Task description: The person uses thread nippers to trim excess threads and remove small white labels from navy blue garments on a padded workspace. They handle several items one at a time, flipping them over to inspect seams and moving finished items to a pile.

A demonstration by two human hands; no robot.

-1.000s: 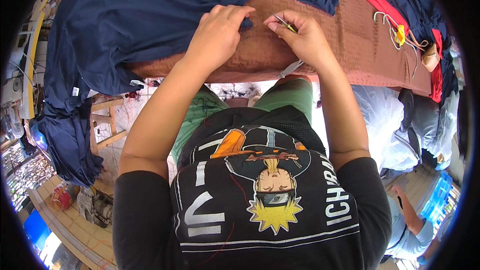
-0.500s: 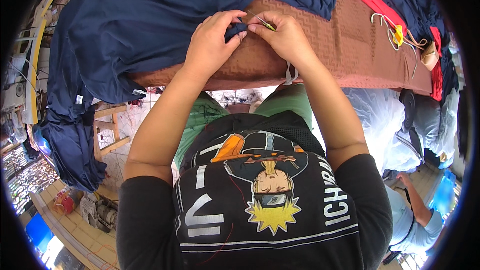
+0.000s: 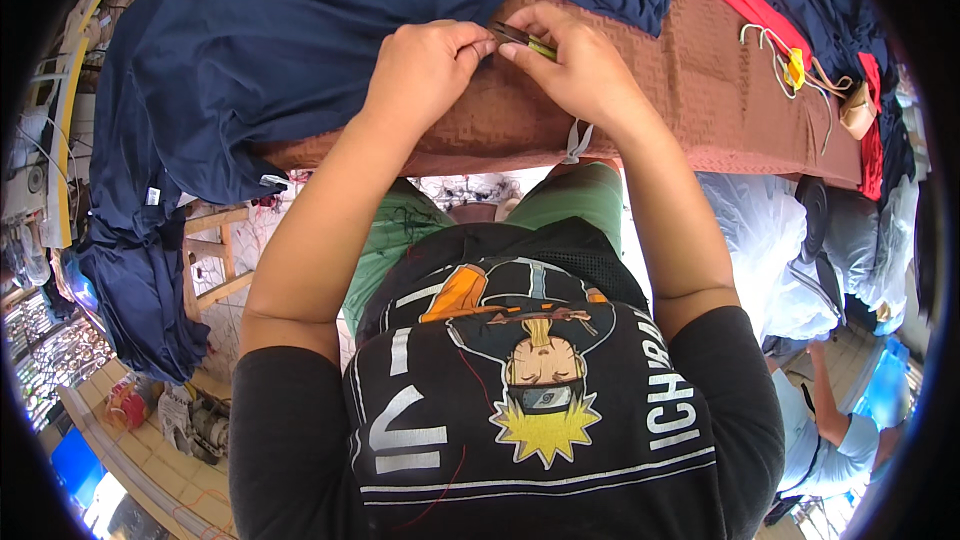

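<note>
My right hand (image 3: 580,55) is closed round a pair of thread snips (image 3: 540,46) with yellow-green handles. Their dark blades point left, close to the fingertips of my left hand (image 3: 425,65). Thumb and forefinger of that hand are pinched together at the blades; what they hold is too small to make out. Navy blue cloth (image 3: 270,50) lies spread under and to the left of my left hand. Both hands are above a table covered with brown patterned cloth (image 3: 640,90).
More navy cloth and a red strip (image 3: 745,0) lie at the far right, near cords with a yellow piece (image 3: 795,68). Clear plastic bags (image 3: 750,240) stand below right. A wooden frame (image 3: 215,250) is below left. Another person (image 3: 825,430) is at lower right.
My left hand's fingers have closed into a tighter pinch, and the bunched navy cloth between them no longer shows. The snips' blades have turned and now reach the left fingertips.
</note>
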